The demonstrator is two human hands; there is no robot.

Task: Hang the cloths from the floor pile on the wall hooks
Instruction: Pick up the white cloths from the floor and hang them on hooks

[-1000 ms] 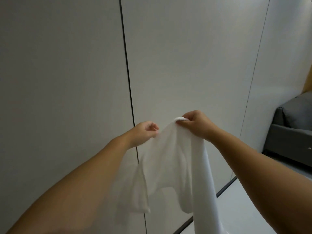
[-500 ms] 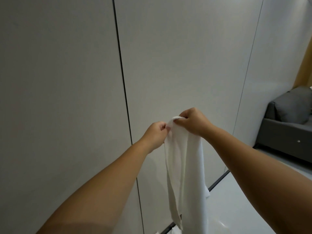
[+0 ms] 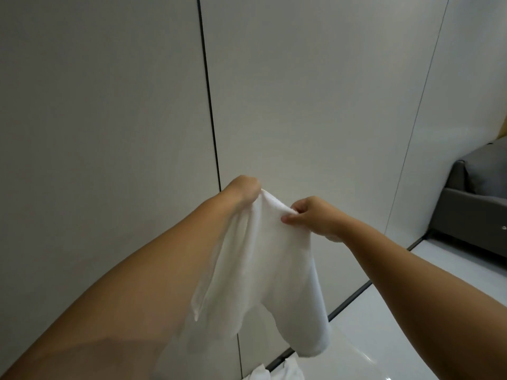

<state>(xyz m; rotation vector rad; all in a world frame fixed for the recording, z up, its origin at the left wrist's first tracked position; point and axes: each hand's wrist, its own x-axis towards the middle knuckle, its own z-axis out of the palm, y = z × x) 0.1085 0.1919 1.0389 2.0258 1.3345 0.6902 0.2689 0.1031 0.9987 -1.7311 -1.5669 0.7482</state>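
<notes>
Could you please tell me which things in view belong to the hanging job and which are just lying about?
Job:
- thin white cloth, pinched along its top edge by the left hand and right hand
- white cloths on the floor

Lying about:
- grey upholstered sofa

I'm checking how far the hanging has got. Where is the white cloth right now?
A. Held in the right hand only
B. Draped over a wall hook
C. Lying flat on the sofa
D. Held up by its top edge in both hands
D: the left hand and right hand each pinch the white cloth at its top edge, in front of the wall; no hook is in view.
</notes>
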